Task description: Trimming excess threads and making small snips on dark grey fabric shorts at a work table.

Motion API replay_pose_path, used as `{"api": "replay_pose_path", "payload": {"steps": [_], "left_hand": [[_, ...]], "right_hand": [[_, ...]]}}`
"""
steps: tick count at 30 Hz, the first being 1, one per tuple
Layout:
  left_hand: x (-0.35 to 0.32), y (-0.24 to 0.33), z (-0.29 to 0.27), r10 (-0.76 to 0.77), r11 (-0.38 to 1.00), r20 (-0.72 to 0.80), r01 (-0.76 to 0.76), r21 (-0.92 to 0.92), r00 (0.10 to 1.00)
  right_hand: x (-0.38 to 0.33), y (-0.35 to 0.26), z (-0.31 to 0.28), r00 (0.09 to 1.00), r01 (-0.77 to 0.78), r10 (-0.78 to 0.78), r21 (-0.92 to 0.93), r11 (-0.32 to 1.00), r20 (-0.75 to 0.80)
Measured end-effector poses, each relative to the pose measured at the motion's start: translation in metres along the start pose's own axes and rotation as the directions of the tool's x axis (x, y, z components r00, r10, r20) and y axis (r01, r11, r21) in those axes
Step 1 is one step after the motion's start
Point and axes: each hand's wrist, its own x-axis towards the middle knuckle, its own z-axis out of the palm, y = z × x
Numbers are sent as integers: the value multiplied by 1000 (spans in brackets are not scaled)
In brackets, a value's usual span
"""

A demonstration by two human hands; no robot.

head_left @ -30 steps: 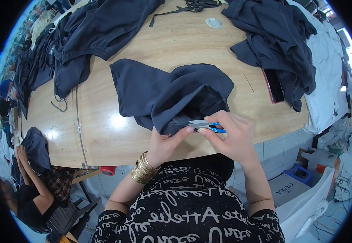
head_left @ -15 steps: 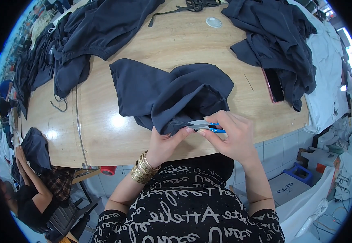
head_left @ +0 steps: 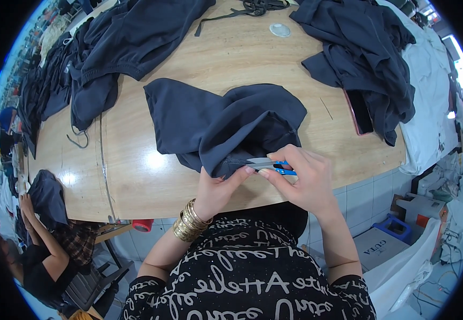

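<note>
A dark navy garment (head_left: 189, 114) lies bunched on the wooden table before me, its near edge lifted at the table's front. My left hand (head_left: 216, 191) pinches that edge between thumb and fingers; several gold bangles circle the wrist. In my right hand (head_left: 307, 173) are small blue-handled thread snips (head_left: 282, 168), held between thumb and fingers. Their metal blades point left and lie against the garment's seam, close to my left thumb tip. What exactly sits between the blades is too small to make out.
Dark garments lie at the far left (head_left: 130, 42) and far right (head_left: 359, 58). A phone (head_left: 359, 113) rests partly under the right pile. Black cords (head_left: 258, 7) and a round clear disc (head_left: 280, 30) are at the back. A person (head_left: 47, 250) sits at the lower left.
The snips' blades look slightly closer together than before. Otherwise both hands and the garment keep almost the same place.
</note>
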Motion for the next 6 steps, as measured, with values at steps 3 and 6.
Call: {"api": "replay_pose_path", "payload": {"steps": [3, 6], "left_hand": [[0, 0, 1, 21, 1000, -16, -21, -15, 1000], [1, -3, 1, 31, 999, -2, -31, -6, 1000]], "right_hand": [[0, 1, 1, 1000, -8, 8, -3, 1000, 12], [1, 0, -1, 1000, -1, 1, -9, 1000, 11]]}}
